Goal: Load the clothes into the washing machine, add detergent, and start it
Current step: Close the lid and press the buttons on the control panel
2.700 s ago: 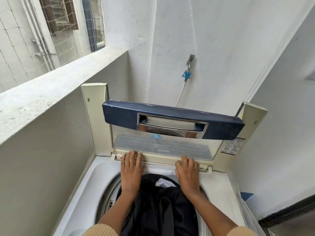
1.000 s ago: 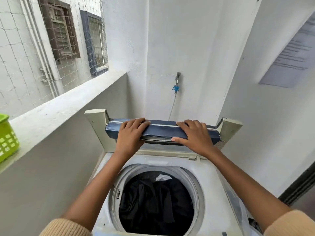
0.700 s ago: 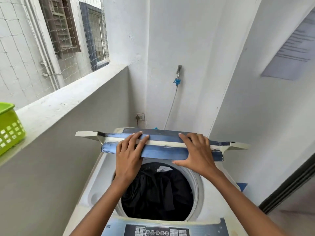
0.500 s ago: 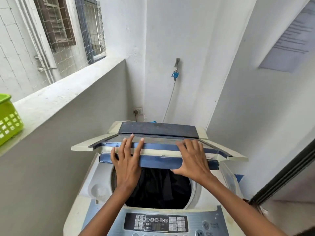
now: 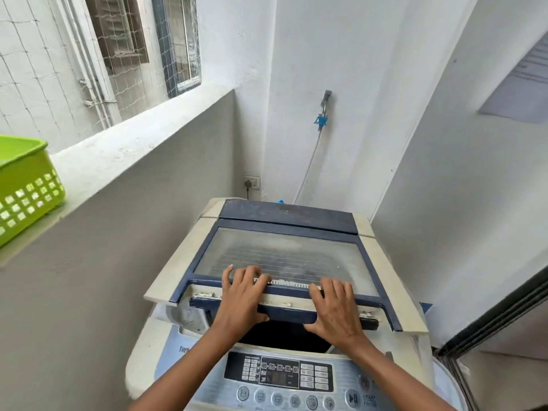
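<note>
A top-loading washing machine (image 5: pixel 166 351) stands in front of me. Its folding lid (image 5: pixel 284 256), cream with a dark blue frame and a frosted window, lies almost flat, its front edge a little above the tub. Through the narrow gap under it dark clothes (image 5: pixel 284 335) show inside the drum. My left hand (image 5: pixel 241 301) and my right hand (image 5: pixel 335 310) both press on the lid's front edge, fingers on top and thumbs under the blue handle strip. The control panel (image 5: pixel 284 373) with buttons and a start/pause key (image 5: pixel 353 398) lies below my wrists.
A green plastic basket (image 5: pixel 26 188) sits on the concrete ledge (image 5: pixel 124 149) at the left. Walls close in on both sides. A tap with a hose (image 5: pixel 321 120) and a socket (image 5: pixel 251 183) are on the back wall. A dark door frame (image 5: pixel 498 315) is at the right.
Both hands went from the tub rim to the upright lid and pulled it forward and down; it has unfolded to nearly flat, covering most of the clothes. The view has tilted down to the panel.
</note>
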Demonstrator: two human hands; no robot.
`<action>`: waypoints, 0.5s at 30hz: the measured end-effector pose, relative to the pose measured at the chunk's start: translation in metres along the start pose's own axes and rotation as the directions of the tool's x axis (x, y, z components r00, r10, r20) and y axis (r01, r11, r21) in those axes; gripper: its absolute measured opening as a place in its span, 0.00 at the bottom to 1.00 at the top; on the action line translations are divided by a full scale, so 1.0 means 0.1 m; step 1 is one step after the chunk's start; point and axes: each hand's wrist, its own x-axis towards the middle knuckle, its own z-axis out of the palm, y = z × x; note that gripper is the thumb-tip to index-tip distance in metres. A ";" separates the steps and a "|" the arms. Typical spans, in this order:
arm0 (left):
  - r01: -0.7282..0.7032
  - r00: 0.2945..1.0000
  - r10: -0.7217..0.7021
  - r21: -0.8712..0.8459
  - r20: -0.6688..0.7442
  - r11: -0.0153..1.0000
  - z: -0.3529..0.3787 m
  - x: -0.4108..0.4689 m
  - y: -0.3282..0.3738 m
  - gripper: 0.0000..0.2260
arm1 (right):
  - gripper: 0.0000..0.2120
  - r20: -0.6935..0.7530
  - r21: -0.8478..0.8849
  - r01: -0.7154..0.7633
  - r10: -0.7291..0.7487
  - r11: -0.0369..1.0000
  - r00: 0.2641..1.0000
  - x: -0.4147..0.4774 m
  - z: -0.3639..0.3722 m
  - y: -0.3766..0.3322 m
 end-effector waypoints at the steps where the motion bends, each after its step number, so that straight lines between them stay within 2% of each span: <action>1: -0.008 1.000 0.008 -0.006 0.017 1.000 0.00 0.00 0.01 0.36 | 0.37 0.010 -0.001 0.001 -0.001 1.000 1.000 -0.01 0.03 -0.01; 6: 0.007 0.995 -0.008 0.007 0.098 1.000 0.05 0.00 0.03 0.32 | 0.36 0.059 0.012 0.002 -0.003 1.000 0.998 -0.05 0.10 -0.06; 10: 0.032 0.986 -0.034 0.016 0.164 0.999 0.08 0.00 0.05 0.32 | 0.38 0.189 0.035 0.016 -0.023 0.999 0.982 -0.03 0.09 -0.06; 15: 0.064 0.988 -0.062 -0.014 0.140 0.998 0.21 -0.07 0.09 0.30 | 0.39 0.243 0.051 0.044 -0.056 0.998 0.968 -0.01 0.11 -0.07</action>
